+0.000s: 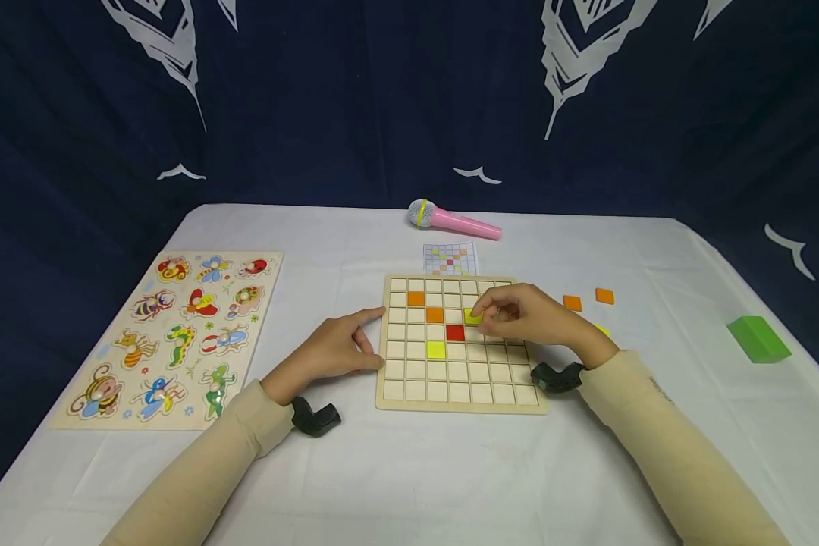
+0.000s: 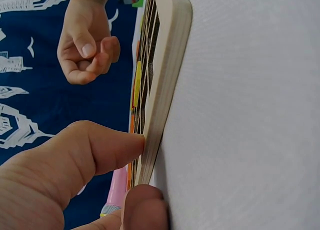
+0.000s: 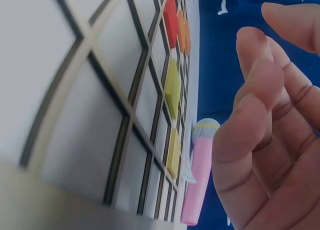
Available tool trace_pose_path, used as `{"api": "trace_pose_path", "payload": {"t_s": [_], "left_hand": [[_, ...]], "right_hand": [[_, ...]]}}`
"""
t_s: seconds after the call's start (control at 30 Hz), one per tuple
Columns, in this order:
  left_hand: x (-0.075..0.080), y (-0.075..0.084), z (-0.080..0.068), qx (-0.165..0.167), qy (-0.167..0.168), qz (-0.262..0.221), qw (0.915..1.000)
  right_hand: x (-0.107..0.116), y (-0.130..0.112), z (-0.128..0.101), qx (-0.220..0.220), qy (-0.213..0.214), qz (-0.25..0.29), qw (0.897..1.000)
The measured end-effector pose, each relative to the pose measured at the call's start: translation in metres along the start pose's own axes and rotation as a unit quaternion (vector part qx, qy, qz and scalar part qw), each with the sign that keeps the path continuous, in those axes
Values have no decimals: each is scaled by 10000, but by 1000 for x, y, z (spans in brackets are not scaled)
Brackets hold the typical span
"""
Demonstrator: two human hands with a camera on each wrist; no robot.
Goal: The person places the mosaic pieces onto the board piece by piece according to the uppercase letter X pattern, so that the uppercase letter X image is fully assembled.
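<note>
A square wooden grid board (image 1: 460, 407) lies in the middle of the table. In its cells sit orange tiles (image 1: 434, 315), a red tile (image 1: 455, 333) and a yellow tile (image 1: 436, 349). My left hand (image 1: 334, 347) touches the board's left edge with thumb and forefinger spread apart. Over the board's right half hovers my right hand (image 1: 528, 317), fingers loosely bent. The right wrist view shows its thumb apart from the fingers and nothing between them. Under those fingertips another yellow tile (image 3: 172, 88) lies in its cell; beyond it is one more (image 3: 173, 152), hidden by the hand in the head view.
Behind the board lie a small pattern card (image 1: 450, 259) and a pink toy microphone (image 1: 464, 223). Loose orange tiles (image 1: 604, 296) and a partly hidden yellow tile (image 1: 603, 330) are to the right, before a green block (image 1: 757, 339). An insect puzzle board (image 1: 198, 353) lies left.
</note>
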State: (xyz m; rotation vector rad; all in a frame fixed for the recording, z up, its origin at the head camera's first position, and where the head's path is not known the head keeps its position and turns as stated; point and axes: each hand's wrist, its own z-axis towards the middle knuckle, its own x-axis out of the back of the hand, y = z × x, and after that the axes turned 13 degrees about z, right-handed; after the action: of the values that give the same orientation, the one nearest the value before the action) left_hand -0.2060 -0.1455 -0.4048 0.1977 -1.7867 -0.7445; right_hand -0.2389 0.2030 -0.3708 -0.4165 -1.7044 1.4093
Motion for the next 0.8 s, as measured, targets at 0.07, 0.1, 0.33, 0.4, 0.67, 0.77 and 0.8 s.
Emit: {"api": "trace_pose_path", "payload": {"t_s": [0.07,0.1,0.33,0.4,0.67,0.77,0.8], "left_hand": [[0,0,0,-7,-5,-1,10000],[0,0,0,-10,-3,0,10000],[0,-1,0,-4,-9,-16,10000],[0,0,0,5,-11,-17,10000],[0,1,0,9,-23,-42,10000],[0,1,0,-6,-14,-43,10000],[0,1,0,-7,-14,-44,10000]], "right_hand": [[4,2,-3,-14,4,154,9999],[6,3,-5,-17,-9,230,9997],[25,5,-17,-266,1,780,9966],[30,5,-20,-353,28,887,9954],[53,16,-34,-393,357,1257,9906],[64,24,-40,-322,565,1327,9890],[67,27,-42,-330,652,1334,9884]]}}
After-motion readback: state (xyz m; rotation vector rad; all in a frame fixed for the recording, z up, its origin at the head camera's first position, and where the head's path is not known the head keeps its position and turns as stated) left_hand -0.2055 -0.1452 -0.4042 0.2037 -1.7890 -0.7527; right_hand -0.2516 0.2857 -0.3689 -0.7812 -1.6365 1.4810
